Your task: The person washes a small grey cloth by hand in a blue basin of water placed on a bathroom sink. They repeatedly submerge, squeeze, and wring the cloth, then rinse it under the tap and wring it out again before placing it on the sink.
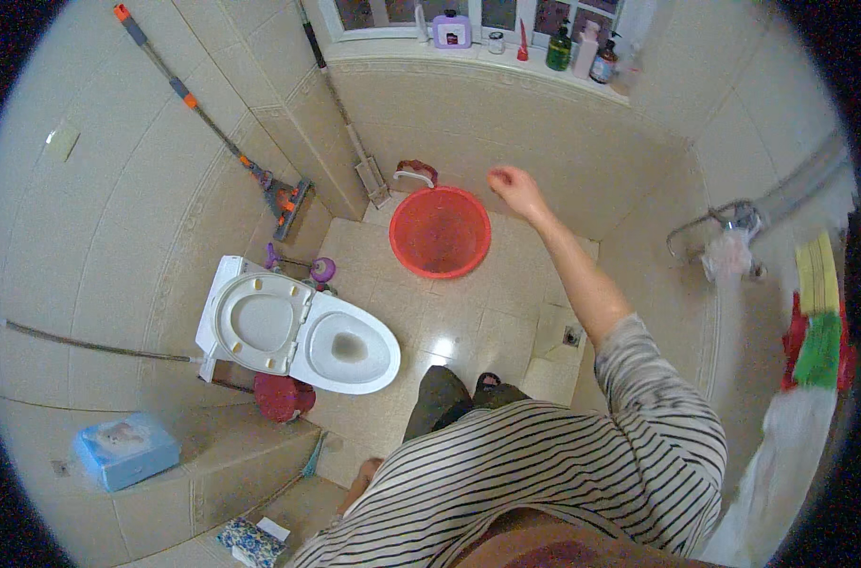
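My right hand (519, 190) is stretched out in front of the far wall, above and to the right of a red plastic basin (441, 273) on the tiled floor. Its fingers are curled in and blurred; whether anything is inside them is hidden. Low in the picture, my left hand (368, 471) hangs by my side, mostly covered by the striped shirt. Left of my legs stands a white toilet (384, 376) with its lid and seat raised. Behind the basin, a white-handled brush (417, 172) rests against the wall.
An orange-and-grey mop (221, 131) and another long-handled mop (338, 99) lean on the walls. A purple toilet brush (322, 269) and a red bin (282, 397) flank the toilet. Several bottles, one a green pump bottle (559, 50), line the windowsill. Shower fittings (739, 220) project at right.
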